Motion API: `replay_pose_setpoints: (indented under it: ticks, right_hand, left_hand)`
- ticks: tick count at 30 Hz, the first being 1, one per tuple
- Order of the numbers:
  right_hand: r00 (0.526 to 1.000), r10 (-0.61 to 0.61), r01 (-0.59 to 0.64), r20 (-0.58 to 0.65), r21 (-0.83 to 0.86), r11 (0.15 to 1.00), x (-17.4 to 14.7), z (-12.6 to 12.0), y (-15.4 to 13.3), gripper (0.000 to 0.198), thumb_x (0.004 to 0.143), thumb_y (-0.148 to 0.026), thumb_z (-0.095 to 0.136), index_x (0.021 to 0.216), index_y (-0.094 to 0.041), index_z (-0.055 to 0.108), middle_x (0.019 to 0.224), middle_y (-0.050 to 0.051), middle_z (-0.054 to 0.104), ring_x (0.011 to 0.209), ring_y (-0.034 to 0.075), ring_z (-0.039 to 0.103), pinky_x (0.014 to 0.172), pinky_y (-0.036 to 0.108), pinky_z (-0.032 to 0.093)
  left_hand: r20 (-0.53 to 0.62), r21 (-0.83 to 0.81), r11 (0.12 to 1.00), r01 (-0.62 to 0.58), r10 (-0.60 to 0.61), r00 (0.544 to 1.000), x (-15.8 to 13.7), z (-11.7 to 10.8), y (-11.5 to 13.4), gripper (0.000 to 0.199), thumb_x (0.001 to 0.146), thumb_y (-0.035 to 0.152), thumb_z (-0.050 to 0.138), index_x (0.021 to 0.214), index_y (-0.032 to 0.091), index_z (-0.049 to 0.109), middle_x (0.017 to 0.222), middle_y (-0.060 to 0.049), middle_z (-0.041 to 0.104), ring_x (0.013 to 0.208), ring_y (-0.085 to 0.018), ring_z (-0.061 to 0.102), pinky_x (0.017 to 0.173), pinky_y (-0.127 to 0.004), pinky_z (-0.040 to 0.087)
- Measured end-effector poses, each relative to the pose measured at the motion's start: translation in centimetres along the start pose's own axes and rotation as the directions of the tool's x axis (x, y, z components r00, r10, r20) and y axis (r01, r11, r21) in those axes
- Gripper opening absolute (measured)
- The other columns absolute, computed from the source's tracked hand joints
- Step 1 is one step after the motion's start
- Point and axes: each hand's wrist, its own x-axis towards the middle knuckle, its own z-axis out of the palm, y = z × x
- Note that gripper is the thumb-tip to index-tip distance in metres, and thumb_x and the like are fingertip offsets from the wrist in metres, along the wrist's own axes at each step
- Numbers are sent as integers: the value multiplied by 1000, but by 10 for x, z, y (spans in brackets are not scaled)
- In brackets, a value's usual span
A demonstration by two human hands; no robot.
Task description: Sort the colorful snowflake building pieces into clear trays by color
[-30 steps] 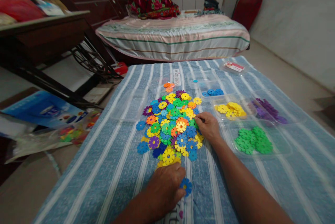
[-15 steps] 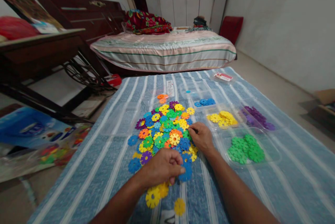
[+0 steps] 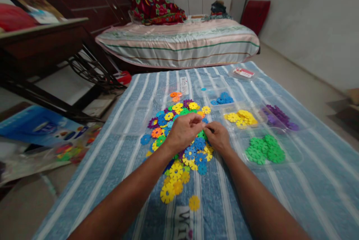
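A heap of flower-shaped plastic discs (image 3: pixel 176 171) in blue, yellow, green, orange and purple lies on the striped cloth. Over the middle of it, my left hand (image 3: pixel 185 131) is closed, its thumb and fingertips meeting those of my right hand. My right hand (image 3: pixel 218 137) is pinched at the heap's right edge. Whatever sits between the fingertips is hidden. To the right stand clear plastic boxes with sorted discs: green discs (image 3: pixel 265 149), yellow discs (image 3: pixel 241 118), purple discs (image 3: pixel 279 117) and blue discs (image 3: pixel 224 98). Some orange discs (image 3: pixel 175 96) lie behind the heap.
A clear box (image 3: pixel 130 120) stands left of the heap. At the far right corner is a lidded box with a red-and-white label (image 3: pixel 244 72). Beyond are a bed (image 3: pixel 179 45) and, on the left, a sewing-machine table (image 3: pixel 56 34). A blue bag (image 3: pixel 42 126) lies low at left.
My left hand has moved forward from the near side of the heap to meet my right hand. My right hand stays at the heap's right edge. The view has tilted slightly down.
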Motion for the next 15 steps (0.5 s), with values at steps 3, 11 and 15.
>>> replay_pose_setpoints:
  ticks: [3, 11, 15]
  right_hand:
    - [1000, 5, -5, 4, -19, 1000, 0, -2, 1, 20, 81, -27, 53, 74, -21, 70, 78, 3, 67, 78, 18, 58, 74, 29, 42]
    - [1000, -2, 2, -10, -26, 1000, -3, -5, -1, 22, 81, -29, 51, 71, -21, 69, 73, 2, 65, 73, 17, 57, 70, 29, 42]
    - [1000, -2, 1, -20, -6, 1000, -5, -7, -2, 23, 80, -30, 51, 71, -21, 70, 74, 3, 66, 74, 18, 58, 71, 30, 43]
  left_hand:
    - [-6, 313, 942, -119, 128, 992, -50, -8, -31, 19, 82, 30, 57, 95, 18, 65, 92, -5, 70, 88, -18, 65, 83, -33, 53]
    - [135, 613, 690, -385, 390, 911, -165, 0, -74, 49, 82, 35, 59, 125, 14, 53, 138, -19, 51, 133, -33, 40, 106, -50, 40]
    - [174, 622, 699, -353, 316, 933, -185, 9, -79, 64, 79, 46, 62, 132, 14, 48, 141, -20, 47, 136, -36, 36, 106, -55, 39]
